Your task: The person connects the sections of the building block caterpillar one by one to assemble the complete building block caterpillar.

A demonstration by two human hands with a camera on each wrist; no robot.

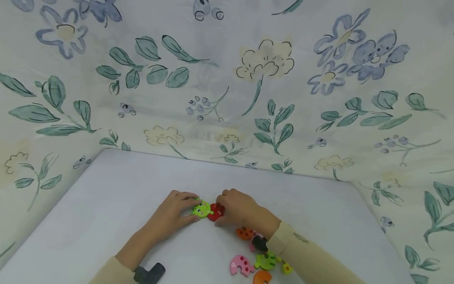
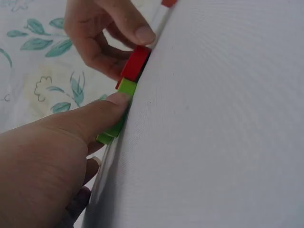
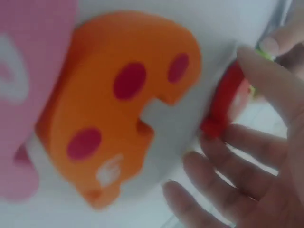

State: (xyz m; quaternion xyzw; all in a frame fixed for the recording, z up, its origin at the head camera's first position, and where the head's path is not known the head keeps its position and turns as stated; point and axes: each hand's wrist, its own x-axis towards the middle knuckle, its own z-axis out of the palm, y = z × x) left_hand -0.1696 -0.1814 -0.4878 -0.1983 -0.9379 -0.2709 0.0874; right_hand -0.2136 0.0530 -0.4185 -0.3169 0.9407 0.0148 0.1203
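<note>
A green puzzle piece [image 1: 201,209] with a smiling caterpillar face lies flat on the white table. My left hand [image 1: 176,210] pinches it between thumb and fingers at its left side. Right beside it, a red puzzle piece [image 1: 214,212] with a white number meets the green one's right edge. My right hand [image 1: 237,208] holds the red piece between thumb and fingers, covering its right part. In the left wrist view, the green piece [image 2: 124,90] and red piece [image 2: 136,62] touch end to end. The right wrist view shows the red piece [image 3: 227,93] at the fingertips.
Several loose pieces lie near my right forearm: an orange spotted piece [image 1: 244,233], a pink spotted piece [image 1: 241,265], a green striped piece [image 1: 266,261] and another orange piece [image 1: 262,277]. Flower-patterned cloth [image 1: 220,98] stands behind the white table [image 1: 142,177].
</note>
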